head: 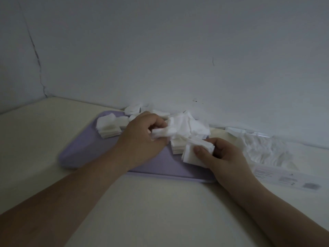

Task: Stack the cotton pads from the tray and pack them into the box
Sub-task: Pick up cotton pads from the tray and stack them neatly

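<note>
Looking down, your left hand [142, 139] pinches a few cotton pads [185, 127] from the loose pile on the purple tray [99, 154]. Your right hand [222, 157] has thumb and fingers [218, 148] pressed on a small stack [192, 155]. The box [284, 175] lies on the desk [160, 202], right of the tray.

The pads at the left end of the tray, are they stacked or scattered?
Stacked: the pads lie in one pile on the tray, layered edges showing along its side.

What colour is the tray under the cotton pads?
The tray is pale lilac purple, plainly shown in the head view, the only one here.
</note>
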### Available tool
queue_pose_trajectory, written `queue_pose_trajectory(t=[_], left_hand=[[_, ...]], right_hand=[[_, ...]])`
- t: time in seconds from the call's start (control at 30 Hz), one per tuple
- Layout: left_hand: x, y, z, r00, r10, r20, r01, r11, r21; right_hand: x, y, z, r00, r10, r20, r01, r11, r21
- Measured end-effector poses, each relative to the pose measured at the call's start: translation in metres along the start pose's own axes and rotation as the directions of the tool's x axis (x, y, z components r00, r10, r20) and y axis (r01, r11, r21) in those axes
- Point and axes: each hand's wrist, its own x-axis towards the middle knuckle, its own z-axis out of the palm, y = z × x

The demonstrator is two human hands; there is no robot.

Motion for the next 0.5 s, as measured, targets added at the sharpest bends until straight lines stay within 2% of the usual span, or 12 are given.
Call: queue_pose_trajectory(t=[0.07,0.13,0.17,0.23,0.37,0.5], left_hand=[[0.002,0.007,-0.003,0.990,-0.139,0.027,0.142,0.960,-0.240],[0.003,0.014,-0.003,0.953,-0.232,0.196,0.302,0.803,-0.514],[0.002,0.013,-0.002,0.929,-0.241,0.282,0.366,0.724,-0.585],[0.000,0.008,0.000,0.898,-0.224,0.380,0.424,0.675,-0.604],[-0.001,-0.004,0.002,0.867,-0.274,0.416,0.473,0.717,-0.513],[-0.004,-0.002,0.003,0.852,-0.151,0.501,0.453,0.692,-0.562]], right_hand=[[0.001,0.000,-0.001,1.000,-0.001,0.008,0.001,1.000,-0.005],[0.001,-0.002,-0.002,1.000,-0.004,0.012,0.004,1.000,-0.009],[0.001,-0.002,-0.001,1.000,-0.004,0.012,0.004,1.000,-0.011],[0.001,-0.002,-0.001,1.000,0.004,0.009,-0.004,1.000,-0.005],[0.001,-0.002,0.000,1.000,0.003,0.009,-0.003,1.000,0.009],[0.001,-0.003,0.001,1.000,-0.003,0.005,0.003,1.000,0.014]])
